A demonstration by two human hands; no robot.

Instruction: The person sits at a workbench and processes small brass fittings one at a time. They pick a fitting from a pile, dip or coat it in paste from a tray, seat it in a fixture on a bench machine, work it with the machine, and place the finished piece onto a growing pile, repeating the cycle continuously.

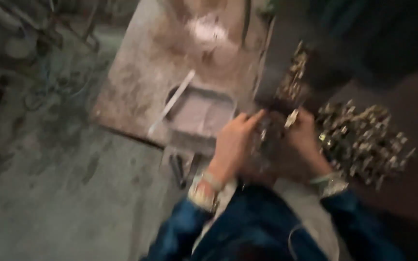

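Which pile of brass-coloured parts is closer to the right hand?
The large loose heap spread just beside the right hand, level with it. The other, narrower pile stands higher in the picture, beyond the fingertips.

Worn metal slab (180,58), grey tray (201,113), flat strip (172,102).

A small brass-coloured metal piece (291,118) is pinched upright right of frame centre. A heap of similar pieces (364,140) is spread at centre right.

Shiny brass-coloured metal parts (364,140), denim sleeves (247,227)
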